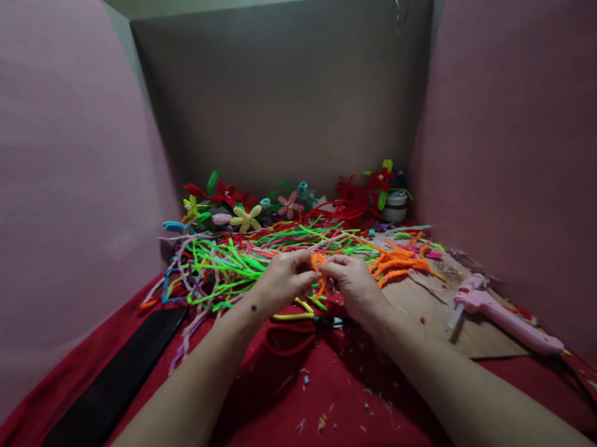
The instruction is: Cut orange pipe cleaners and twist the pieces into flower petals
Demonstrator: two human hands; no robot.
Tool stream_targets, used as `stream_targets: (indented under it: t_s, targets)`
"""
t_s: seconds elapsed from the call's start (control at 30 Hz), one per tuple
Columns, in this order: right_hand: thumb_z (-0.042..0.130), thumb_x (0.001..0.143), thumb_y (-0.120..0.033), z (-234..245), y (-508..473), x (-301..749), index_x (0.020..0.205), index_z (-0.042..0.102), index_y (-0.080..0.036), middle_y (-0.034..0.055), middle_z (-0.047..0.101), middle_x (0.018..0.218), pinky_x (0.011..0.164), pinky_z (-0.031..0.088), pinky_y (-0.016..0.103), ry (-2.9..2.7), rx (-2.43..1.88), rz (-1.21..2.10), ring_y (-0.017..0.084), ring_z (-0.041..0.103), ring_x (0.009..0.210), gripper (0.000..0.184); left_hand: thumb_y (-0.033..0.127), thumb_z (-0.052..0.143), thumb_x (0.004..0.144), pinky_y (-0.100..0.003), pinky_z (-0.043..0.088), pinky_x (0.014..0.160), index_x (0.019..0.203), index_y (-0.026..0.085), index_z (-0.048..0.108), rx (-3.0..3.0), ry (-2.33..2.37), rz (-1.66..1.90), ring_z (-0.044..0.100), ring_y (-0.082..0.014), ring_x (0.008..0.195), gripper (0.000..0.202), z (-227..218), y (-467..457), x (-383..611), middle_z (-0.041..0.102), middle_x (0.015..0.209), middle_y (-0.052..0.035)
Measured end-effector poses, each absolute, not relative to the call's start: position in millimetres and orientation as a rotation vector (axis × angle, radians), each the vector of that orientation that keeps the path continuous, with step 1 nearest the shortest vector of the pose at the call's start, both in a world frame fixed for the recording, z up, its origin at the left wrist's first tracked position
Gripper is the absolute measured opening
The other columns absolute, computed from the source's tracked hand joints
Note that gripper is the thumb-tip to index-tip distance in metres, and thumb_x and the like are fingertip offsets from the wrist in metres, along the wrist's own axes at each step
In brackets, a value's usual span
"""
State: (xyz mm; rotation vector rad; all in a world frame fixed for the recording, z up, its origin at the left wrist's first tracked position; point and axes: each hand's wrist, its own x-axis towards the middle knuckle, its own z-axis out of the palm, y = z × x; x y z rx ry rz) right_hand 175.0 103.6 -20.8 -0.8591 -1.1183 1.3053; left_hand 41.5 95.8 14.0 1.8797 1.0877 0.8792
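An orange pipe cleaner, bent into a loop, is pinched between my two hands at the middle of the view. My left hand grips it from the left, thumb and fingers closed. From the right, my right hand pinches the same piece with its fingertips. One end of it hangs down between the hands. Below them lie pliers with yellow handles, partly behind my right wrist. A loop of red pipe cleaner rests on the cloth near the pliers. Behind my hands spreads a pile of green pipe cleaners.
A pink glue gun lies on a brown board at the right, near several orange pipe cleaners. Finished flowers and a small white pot stand at the back. A black flat object lies left on the red cloth.
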Motion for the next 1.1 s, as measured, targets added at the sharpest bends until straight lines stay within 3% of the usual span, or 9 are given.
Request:
stream_targets:
  t_s: [0.17, 0.5, 0.67, 0.9, 1.1]
  targets:
    - [0.058, 0.060, -0.020, -20, 102, 175, 0.049, 0.052, -0.015, -0.0039, 0.047, 0.042, 0.041, 0.026, 0.022, -1.157, -0.861, 1.274, 0.006, 0.036, 0.038, 0.013, 0.046, 0.055, 0.073, -0.021, 0.044, 0.041, 0.070, 0.014, 0.053, 1.520, 1.019, 0.907, 0.053, -0.0089, 0.043, 0.032, 14, 97, 40, 0.058, 0.056, 0.0012]
    - [0.061, 0.058, -0.021, -23, 105, 175, 0.052, 0.053, -0.014, -0.0053, 0.045, 0.041, 0.039, 0.024, 0.021, -1.103, -0.838, 1.308, 0.005, 0.035, 0.037, 0.012, 0.032, 0.066, 0.066, -0.018, 0.039, 0.034, 0.066, 0.015, 0.048, 1.542, 1.040, 0.951, 0.043, -0.0056, 0.035, 0.024, 5, 100, 43, 0.048, 0.044, 0.0069]
    - [0.062, 0.055, -0.019, -26, 109, 177, 0.049, 0.053, -0.014, -0.0052, 0.045, 0.040, 0.037, 0.024, 0.020, -1.042, -0.760, 1.396, 0.005, 0.035, 0.036, 0.012, 0.026, 0.068, 0.062, -0.018, 0.039, 0.033, 0.066, 0.016, 0.045, 1.496, 0.964, 0.974, 0.042, -0.0049, 0.035, 0.025, -3, 103, 46, 0.049, 0.049, 0.0068]
    - [0.063, 0.052, -0.019, -23, 109, 177, 0.053, 0.052, -0.014, -0.0060, 0.044, 0.039, 0.033, 0.021, 0.018, -0.897, -0.774, 1.512, 0.004, 0.032, 0.032, 0.012, 0.025, 0.069, 0.061, -0.019, 0.046, 0.044, 0.078, 0.016, 0.045, 1.398, 0.898, 0.977, 0.059, -0.0107, 0.054, 0.031, -8, 104, 48, 0.059, 0.065, 0.0027]
    - [0.059, 0.052, -0.015, -21, 110, 178, 0.043, 0.043, -0.016, -0.0072, 0.036, 0.034, 0.032, 0.013, 0.019, -0.803, -0.791, 1.457, 0.003, 0.027, 0.032, 0.018, 0.030, 0.062, 0.069, -0.017, 0.039, 0.032, 0.079, 0.017, 0.042, 1.614, 1.002, 0.864, 0.049, -0.0078, 0.035, 0.025, 1, 99, 50, 0.051, 0.051, 0.0077]
